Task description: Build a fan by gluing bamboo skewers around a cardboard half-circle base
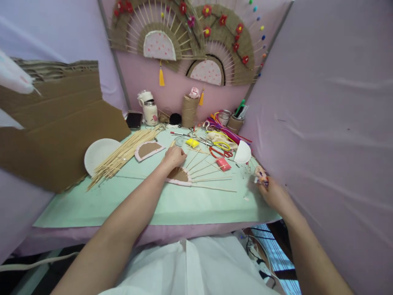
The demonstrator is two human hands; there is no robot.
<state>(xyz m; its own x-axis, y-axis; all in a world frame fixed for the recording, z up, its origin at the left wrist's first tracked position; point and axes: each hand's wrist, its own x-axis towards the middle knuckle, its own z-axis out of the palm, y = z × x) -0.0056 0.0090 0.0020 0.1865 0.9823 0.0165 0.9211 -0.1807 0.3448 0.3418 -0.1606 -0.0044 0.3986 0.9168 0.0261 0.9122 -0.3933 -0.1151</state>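
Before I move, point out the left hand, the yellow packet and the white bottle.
Left hand (175, 156), head view: back of the hand.
Yellow packet (192, 143), head view: middle of its top.
White bottle (150, 116), head view: its body.

Lighting diffuse, moderately bright; shadows faint on the surface (116, 209). Wide-angle stretching at edges; fine detail soft.

On the table (123, 209), plate (96, 153) and stick bundle (130, 149) lie left of the fan (181, 175) — the bottle (150, 114) stands behind the bundle.
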